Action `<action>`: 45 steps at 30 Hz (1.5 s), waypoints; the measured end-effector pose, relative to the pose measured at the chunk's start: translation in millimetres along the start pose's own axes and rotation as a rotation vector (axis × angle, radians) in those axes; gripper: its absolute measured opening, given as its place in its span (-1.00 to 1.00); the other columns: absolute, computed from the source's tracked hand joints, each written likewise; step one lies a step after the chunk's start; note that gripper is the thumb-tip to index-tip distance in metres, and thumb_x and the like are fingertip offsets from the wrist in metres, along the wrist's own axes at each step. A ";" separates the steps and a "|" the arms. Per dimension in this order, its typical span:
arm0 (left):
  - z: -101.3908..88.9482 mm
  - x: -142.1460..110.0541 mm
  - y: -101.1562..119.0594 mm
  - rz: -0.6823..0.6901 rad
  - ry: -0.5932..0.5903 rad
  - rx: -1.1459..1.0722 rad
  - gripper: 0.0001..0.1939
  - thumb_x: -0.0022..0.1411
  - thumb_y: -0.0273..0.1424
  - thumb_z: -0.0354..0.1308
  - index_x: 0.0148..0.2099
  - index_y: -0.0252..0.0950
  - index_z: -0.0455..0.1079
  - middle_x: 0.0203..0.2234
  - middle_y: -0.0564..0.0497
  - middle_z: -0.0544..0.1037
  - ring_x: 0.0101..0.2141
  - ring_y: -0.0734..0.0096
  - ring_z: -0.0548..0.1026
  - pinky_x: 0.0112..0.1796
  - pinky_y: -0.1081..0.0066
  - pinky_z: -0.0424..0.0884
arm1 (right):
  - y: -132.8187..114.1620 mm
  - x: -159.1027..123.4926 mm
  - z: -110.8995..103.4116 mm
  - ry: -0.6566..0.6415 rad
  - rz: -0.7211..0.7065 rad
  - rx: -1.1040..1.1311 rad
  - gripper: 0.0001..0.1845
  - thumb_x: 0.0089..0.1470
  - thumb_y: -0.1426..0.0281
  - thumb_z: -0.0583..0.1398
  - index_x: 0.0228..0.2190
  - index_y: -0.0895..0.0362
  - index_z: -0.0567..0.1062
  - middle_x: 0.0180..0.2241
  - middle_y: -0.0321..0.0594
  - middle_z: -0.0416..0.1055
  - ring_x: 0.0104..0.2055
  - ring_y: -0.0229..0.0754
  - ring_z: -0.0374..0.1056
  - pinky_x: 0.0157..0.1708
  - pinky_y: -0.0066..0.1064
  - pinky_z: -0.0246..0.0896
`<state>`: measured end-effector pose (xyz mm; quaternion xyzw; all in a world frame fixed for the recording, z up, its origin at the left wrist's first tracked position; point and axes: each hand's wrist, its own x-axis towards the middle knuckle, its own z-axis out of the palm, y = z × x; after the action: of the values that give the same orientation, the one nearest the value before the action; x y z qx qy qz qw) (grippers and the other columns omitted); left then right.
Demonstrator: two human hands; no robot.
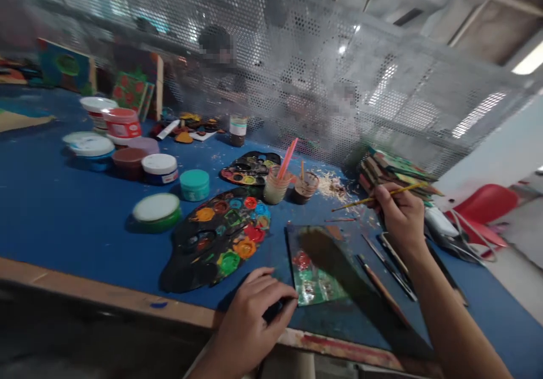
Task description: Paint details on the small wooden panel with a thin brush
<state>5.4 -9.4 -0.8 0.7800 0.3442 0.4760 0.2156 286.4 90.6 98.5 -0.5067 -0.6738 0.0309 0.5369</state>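
My right hand [401, 215] is closed on a thin paintbrush [377, 197], held level with its tip pointing left toward a small cup of brown water [305, 187]. My left hand [253, 317] rests near the table's front edge with curled fingers pressing the left edge of a small painted board [316, 274], green with a red patch. A black palette [218, 237] with blobs of orange, red, green and blue paint lies just left of the board.
Several paint jars [159, 168] and tubs stand at the left on the blue table [55, 209]. A second palette [250, 168], a cup with pink brushes [278, 184], stacked painted boards [394, 172] and loose brushes [386, 266] lie around. People sit behind a perforated screen [297, 73].
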 end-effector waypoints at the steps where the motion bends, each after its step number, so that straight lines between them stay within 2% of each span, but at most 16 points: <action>1: -0.2 1.1 0.0 0.029 -0.023 0.026 -0.86 0.22 -0.55 0.13 -0.24 -0.19 0.41 -0.45 0.18 0.57 -0.45 0.50 0.53 -0.03 0.21 0.43 | 13.4 -2.4 -9.0 -0.003 0.018 -0.030 -0.65 0.15 0.13 0.17 -0.51 0.12 0.47 -0.67 -0.33 0.37 -0.66 -0.34 0.24 -0.61 -0.50 0.12; 3: -0.8 3.4 0.4 0.079 -0.045 0.078 -0.86 0.20 -0.55 0.14 -0.23 -0.20 0.39 -0.45 0.16 0.56 -0.43 0.47 0.53 -0.02 0.17 0.42 | 35.7 -11.1 -19.6 -0.051 0.050 -0.050 -0.62 0.14 0.11 0.16 -0.53 0.13 0.47 -0.67 -0.31 0.38 -0.65 -0.32 0.24 -0.61 -0.49 0.13; 5: -1.8 6.1 0.9 0.113 -0.056 0.112 -0.83 0.17 -0.57 0.15 -0.23 -0.19 0.37 -0.44 0.16 0.55 -0.38 0.44 0.53 -0.02 0.18 0.42 | 50.7 -21.5 -21.4 -0.099 0.083 -0.025 -0.62 0.15 0.12 0.15 -0.54 0.13 0.46 -0.64 -0.28 0.40 -0.62 -0.30 0.27 -0.59 -0.47 0.17; 9: -2.0 9.9 -0.8 0.129 -0.143 0.138 -0.79 0.15 -0.60 0.17 -0.22 -0.18 0.34 -0.42 0.17 0.52 -0.32 0.45 0.50 0.02 0.24 0.38 | 61.8 -34.8 -13.2 -0.164 0.111 0.059 -0.63 0.17 0.15 0.14 -0.54 0.13 0.47 -0.58 -0.24 0.45 -0.56 -0.27 0.34 -0.52 -0.44 0.25; 13: 1.4 8.1 -5.3 0.091 -0.219 0.167 -0.77 0.15 -0.60 0.18 -0.20 -0.17 0.35 -0.40 0.14 0.46 -0.27 0.43 0.46 0.08 0.23 0.30 | 61.5 -35.3 -11.6 -0.223 0.107 0.092 -0.65 0.17 0.20 0.15 -0.54 0.13 0.49 -0.59 -0.27 0.44 -0.59 -0.30 0.32 -0.55 -0.46 0.22; 17: 3.7 5.9 -8.3 0.118 -0.212 0.195 -0.79 0.16 -0.63 0.17 -0.25 -0.19 0.34 -0.42 0.15 0.41 -0.28 0.47 0.43 0.10 0.27 0.24 | 61.3 -34.2 -17.2 -0.145 0.097 0.060 -0.62 0.18 0.24 0.15 -0.60 0.13 0.44 -0.64 -0.30 0.38 -0.60 -0.33 0.28 -0.56 -0.49 0.17; 22: 4.3 6.5 -8.9 0.125 -0.238 0.212 -0.79 0.17 -0.65 0.14 -0.28 -0.20 0.33 -0.43 0.14 0.41 -0.30 0.47 0.42 0.09 0.25 0.24 | 62.7 -35.6 -19.7 -0.196 0.109 0.081 -0.63 0.17 0.19 0.14 -0.57 0.13 0.47 -0.60 -0.27 0.42 -0.59 -0.30 0.31 -0.54 -0.47 0.21; 26: 4.5 7.3 -8.4 0.123 -0.241 0.219 -0.80 0.18 -0.63 0.14 -0.28 -0.20 0.35 -0.44 0.14 0.40 -0.30 0.45 0.42 0.07 0.22 0.28 | 60.8 -36.0 -19.1 -0.141 0.119 0.057 -0.59 0.17 0.15 0.14 -0.59 0.12 0.46 -0.62 -0.26 0.42 -0.60 -0.30 0.29 -0.56 -0.45 0.20; 30: 4.9 8.1 -8.7 0.120 -0.249 0.221 -0.81 0.18 -0.63 0.14 -0.28 -0.20 0.35 -0.44 0.14 0.40 -0.30 0.44 0.43 0.06 0.21 0.31 | 58.3 -36.2 -17.6 -0.199 0.131 0.099 -0.61 0.16 0.13 0.15 -0.56 0.12 0.48 -0.60 -0.25 0.45 -0.58 -0.28 0.33 -0.54 -0.44 0.24; 34: 5.1 7.9 -9.1 0.120 -0.244 0.228 -0.81 0.18 -0.62 0.14 -0.29 -0.19 0.36 -0.45 0.14 0.40 -0.30 0.44 0.43 0.05 0.21 0.33 | 58.4 -37.0 -17.3 -0.134 0.133 0.077 -0.59 0.16 0.14 0.14 -0.58 0.12 0.47 -0.62 -0.26 0.43 -0.60 -0.30 0.29 -0.58 -0.46 0.18; 39: 5.0 8.1 -7.9 0.109 -0.248 0.248 -0.82 0.19 -0.61 0.14 -0.29 -0.19 0.36 -0.44 0.14 0.42 -0.30 0.43 0.43 0.06 0.19 0.32 | 59.3 -38.6 -17.1 -0.210 0.133 0.116 -0.61 0.16 0.15 0.14 -0.56 0.13 0.48 -0.59 -0.25 0.44 -0.58 -0.28 0.32 -0.54 -0.44 0.24; 43: 5.8 9.0 -7.0 0.101 -0.243 0.254 -0.83 0.20 -0.60 0.14 -0.30 -0.20 0.36 -0.44 0.13 0.41 -0.29 0.43 0.43 0.06 0.20 0.31 | 57.8 -39.0 -19.1 -0.133 0.118 0.096 -0.59 0.18 0.17 0.13 -0.60 0.11 0.45 -0.63 -0.27 0.40 -0.61 -0.31 0.25 -0.57 -0.46 0.17; 45: 5.9 9.5 -6.7 0.098 -0.243 0.256 -0.83 0.20 -0.60 0.14 -0.31 -0.20 0.36 -0.44 0.13 0.42 -0.29 0.43 0.43 0.05 0.21 0.32 | 56.0 -38.7 -19.7 -0.162 0.124 0.117 -0.58 0.16 0.13 0.14 -0.61 0.11 0.45 -0.59 -0.24 0.43 -0.58 -0.29 0.29 -0.55 -0.44 0.21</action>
<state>11.4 2.1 -2.3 0.8686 0.3350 0.3406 0.1312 334.2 80.1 47.1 -0.5112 -0.6795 0.1441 0.5063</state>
